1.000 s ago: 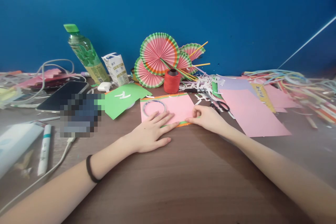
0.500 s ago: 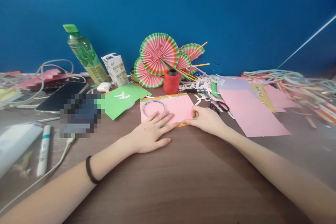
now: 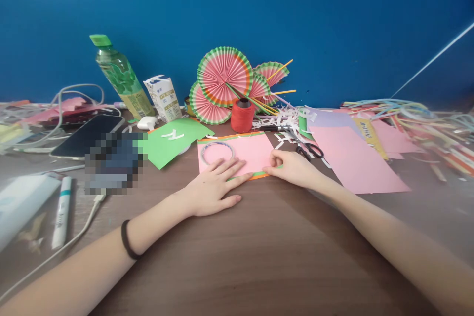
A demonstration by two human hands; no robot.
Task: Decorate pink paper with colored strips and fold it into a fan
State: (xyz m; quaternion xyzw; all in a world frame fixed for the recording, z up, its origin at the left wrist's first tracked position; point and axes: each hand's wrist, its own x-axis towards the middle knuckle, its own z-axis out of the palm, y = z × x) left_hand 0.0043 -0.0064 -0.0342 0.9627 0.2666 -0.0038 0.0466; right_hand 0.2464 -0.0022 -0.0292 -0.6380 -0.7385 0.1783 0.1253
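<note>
A pink sheet of paper point(image 3: 255, 150) lies on the table, with orange and green strips along its far and near edges. My left hand point(image 3: 213, 185) rests flat on its near left part, fingers spread. A roll of tape point(image 3: 204, 147) lies on the sheet just beyond those fingers. At the near right corner, my right hand point(image 3: 292, 168) is closed in a pinch on the green paper strip point(image 3: 280, 167), whose end pokes out by the fingers. The fingertips partly cover the corner beneath them.
Behind the sheet stand a red thread spool point(image 3: 242, 117) and pleated watermelon paper fans point(image 3: 225, 76). Black-handled scissors point(image 3: 311, 150) lie among white paper scraps. Pink paper point(image 3: 355, 163) is at right; green paper point(image 3: 166, 145), a bottle point(image 3: 122, 79), a carton point(image 3: 163, 98) and a phone point(image 3: 89, 136) at left.
My right hand has slid slightly to the right along the near edge, and more of the orange and green edging shows. My left hand has stayed in place.
</note>
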